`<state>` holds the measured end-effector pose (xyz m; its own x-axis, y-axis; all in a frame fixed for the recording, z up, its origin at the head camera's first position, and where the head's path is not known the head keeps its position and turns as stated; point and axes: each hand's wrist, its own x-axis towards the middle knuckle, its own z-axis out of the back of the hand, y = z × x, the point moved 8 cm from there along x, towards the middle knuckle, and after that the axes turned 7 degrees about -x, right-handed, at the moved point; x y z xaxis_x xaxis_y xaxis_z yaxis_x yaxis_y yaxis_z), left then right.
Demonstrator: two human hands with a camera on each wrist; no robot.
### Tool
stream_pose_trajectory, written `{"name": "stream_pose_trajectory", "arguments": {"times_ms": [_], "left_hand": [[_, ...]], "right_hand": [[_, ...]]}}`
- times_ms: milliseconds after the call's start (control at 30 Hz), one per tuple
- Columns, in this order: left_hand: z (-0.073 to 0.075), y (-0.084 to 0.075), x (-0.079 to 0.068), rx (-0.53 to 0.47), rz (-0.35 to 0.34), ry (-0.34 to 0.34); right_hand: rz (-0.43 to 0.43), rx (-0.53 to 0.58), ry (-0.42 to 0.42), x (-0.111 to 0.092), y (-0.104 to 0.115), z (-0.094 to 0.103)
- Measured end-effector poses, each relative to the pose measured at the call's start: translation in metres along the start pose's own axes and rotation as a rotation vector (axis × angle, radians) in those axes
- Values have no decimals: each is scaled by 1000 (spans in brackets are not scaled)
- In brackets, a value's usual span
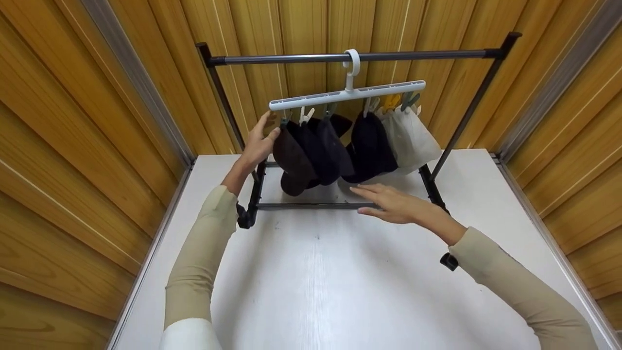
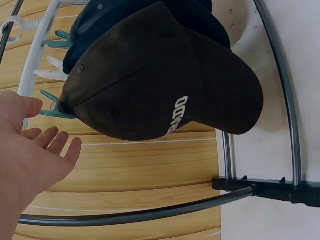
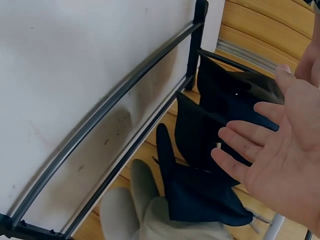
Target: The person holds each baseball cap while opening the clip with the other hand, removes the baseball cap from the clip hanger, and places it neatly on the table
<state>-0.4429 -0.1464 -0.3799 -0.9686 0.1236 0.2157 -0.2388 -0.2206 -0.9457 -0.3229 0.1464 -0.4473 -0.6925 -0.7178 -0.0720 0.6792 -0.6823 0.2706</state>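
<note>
A white clip hanger [image 1: 388,90] hangs by its hook from a dark rack bar, slanting down to the left. Several caps dangle from its clips: a black cap with white lettering [image 2: 135,85] at the left end, navy caps [image 1: 371,148] along the middle and pale caps [image 1: 413,138] at the right. My left hand [image 1: 260,141], fingers loosely spread, is beside the left end of the hanger, close to the green clip [image 2: 55,107] on the black cap. My right hand [image 1: 393,204] is held flat, fingers extended, below and in front of the navy and pale caps, holding nothing.
The black metal rack [image 1: 466,112] stands on a white surface [image 1: 311,287], its lower bar [image 1: 316,206] crossing beneath the caps. Wood-patterned panels [image 1: 63,170] enclose the back and sides. A small black object [image 1: 449,261] shows near the right sleeve.
</note>
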Motion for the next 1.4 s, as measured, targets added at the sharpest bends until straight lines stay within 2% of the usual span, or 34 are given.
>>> {"name": "stream_pose_trajectory", "arguments": {"times_ms": [233, 500, 833, 1033, 1233, 1400], "left_hand": [[-3, 0, 6, -69, 61, -5], [-1, -4, 4, -104, 9, -1], [-6, -12, -11, -93, 22, 51], [-3, -17, -13, -147, -7, 69], [-8, -17, -12, -270, -7, 141], [-13, -17, -11, -338, 12, 158]], "right_hand": [[42, -51, -20, 20, 19, 8], [63, -134, -72, 37, 38, 16], [71, -155, -305, 47, 65, 38], [30, -59, -407, 57, 73, 53], [-6, 142, -439, 73, 71, 63], [-28, 223, -462, 85, 69, 66]]}}
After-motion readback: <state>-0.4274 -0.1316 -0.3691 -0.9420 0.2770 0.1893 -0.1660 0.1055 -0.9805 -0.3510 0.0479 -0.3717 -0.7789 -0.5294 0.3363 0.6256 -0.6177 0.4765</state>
